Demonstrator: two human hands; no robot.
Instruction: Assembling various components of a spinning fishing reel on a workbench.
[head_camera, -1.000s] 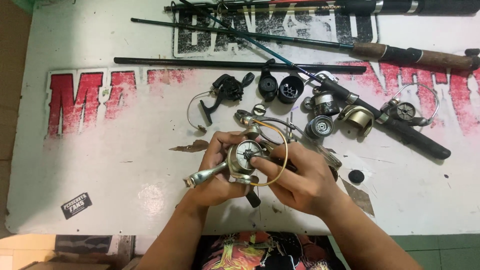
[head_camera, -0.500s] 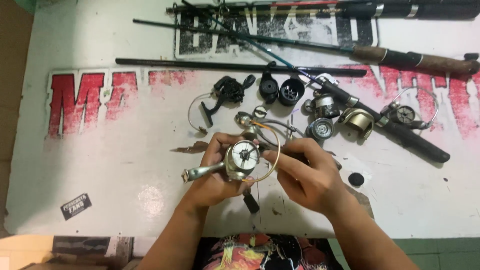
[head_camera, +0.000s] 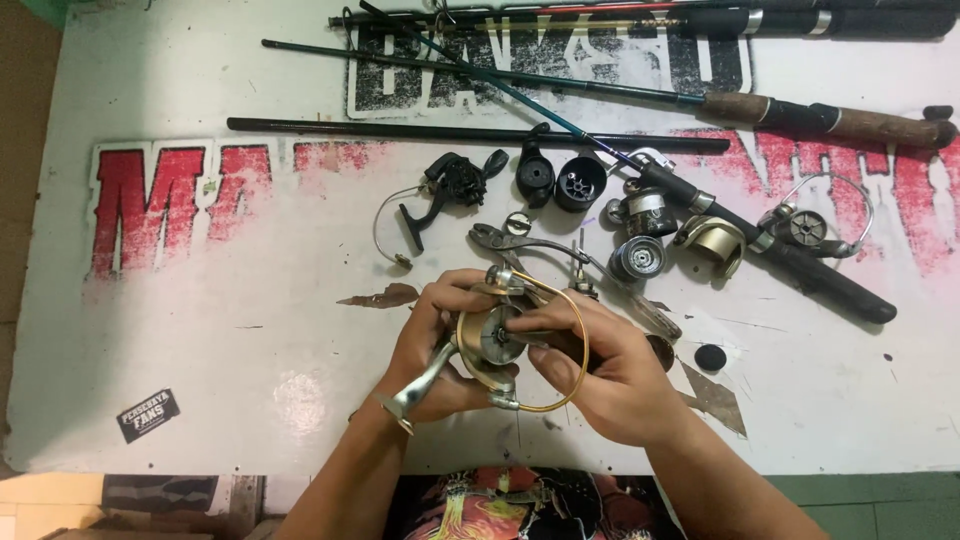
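Head view, one item in hand: a gold spinning reel (head_camera: 497, 345) with a gold wire bail, held above the near edge of the white surface (head_camera: 200, 330). Left hand (head_camera: 430, 350), grip closed around the reel's body and silver foot, carrying it. Right hand (head_camera: 600, 370), fingertips pressed against the reel's round face, thumb under the bail wire. Step in hand, as judged: working the rotor and bail while the body is steadied; the next move calls for a firm left hold and fine fingertip control at the face. Beyond the reel: pliers (head_camera: 520, 242), a black reel body (head_camera: 450, 190), loose spools (head_camera: 637, 258), several rods (head_camera: 560, 90). Left of the reel: a brown scrap (head_camera: 385, 296).
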